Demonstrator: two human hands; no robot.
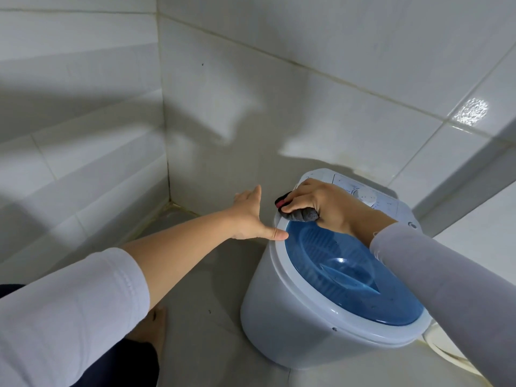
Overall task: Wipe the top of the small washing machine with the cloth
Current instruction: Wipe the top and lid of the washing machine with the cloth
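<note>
The washer [293,325] is set on the floor [195,331], lid [351,272] closed. The cloth [303,215] is bunched in the clenched right hand [321,208] at the rim's 11 o'clock. The left hand [251,216] is held flat, fingers [255,195] released, thumb touching the rim at 10 o'clock.

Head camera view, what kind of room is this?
Probably a bathroom or wash area: glossy white wall tiles, a tiled floor, and a small washing machine set on that floor in the corner.
</note>
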